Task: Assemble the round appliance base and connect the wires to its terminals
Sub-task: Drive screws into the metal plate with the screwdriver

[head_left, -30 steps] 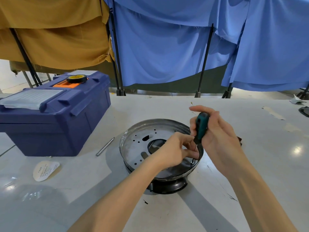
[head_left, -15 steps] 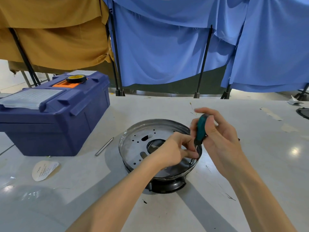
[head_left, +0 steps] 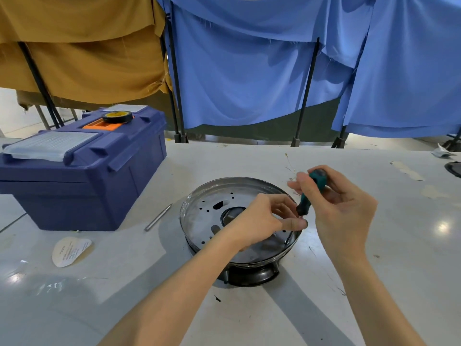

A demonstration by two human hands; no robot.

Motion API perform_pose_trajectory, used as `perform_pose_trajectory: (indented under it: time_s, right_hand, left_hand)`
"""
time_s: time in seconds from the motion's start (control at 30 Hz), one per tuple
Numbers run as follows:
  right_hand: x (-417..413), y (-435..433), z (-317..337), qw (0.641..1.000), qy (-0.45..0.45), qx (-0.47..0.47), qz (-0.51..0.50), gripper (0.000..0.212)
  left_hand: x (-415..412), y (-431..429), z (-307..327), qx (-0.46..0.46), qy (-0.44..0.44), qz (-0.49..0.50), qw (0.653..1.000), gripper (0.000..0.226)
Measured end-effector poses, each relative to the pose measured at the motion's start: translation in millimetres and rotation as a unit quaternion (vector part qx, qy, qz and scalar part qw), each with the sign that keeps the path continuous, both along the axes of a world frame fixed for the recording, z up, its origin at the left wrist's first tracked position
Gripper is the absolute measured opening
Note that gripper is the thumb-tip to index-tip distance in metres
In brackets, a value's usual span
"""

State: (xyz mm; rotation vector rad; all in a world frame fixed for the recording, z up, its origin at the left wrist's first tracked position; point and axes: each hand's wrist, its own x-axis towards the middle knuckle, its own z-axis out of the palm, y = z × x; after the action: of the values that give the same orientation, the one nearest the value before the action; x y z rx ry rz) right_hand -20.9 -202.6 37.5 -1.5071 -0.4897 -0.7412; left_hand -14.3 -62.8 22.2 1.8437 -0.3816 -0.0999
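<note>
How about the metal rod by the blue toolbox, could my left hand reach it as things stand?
Probably yes. The metal rod lies on bare table left of the round base, nothing lying between. The left hand would first have to release the screwdriver shaft it seems to pinch.

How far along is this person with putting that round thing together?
Roughly midway at best. Done: the plate sits on the base. In hand: the right hand holds a screwdriver, the left hand pinches its shaft, tip at the plate's right edge, probably fastening it down. Left: no wires show on the plate, so wiring seems yet to come.
</note>
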Motion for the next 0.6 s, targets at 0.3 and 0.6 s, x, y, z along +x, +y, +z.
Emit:
perform_pose_trajectory:
  time_s: [0.3,0.6]
  right_hand:
    - [5.2,-26.3,7.6,0.944,-0.043,-0.202,-0.255,0.031]
    - [-0.6,-21.5,46.5,0.862,-0.023,-0.492,-0.122,0.041]
  left_hand:
    - [-0.8,-3.4,2.1,0.064,-0.021,-0.013,0.998,0.006]
    - [7.1,9.7,-8.8,0.168,0.004,-0.009,0.986,0.026]
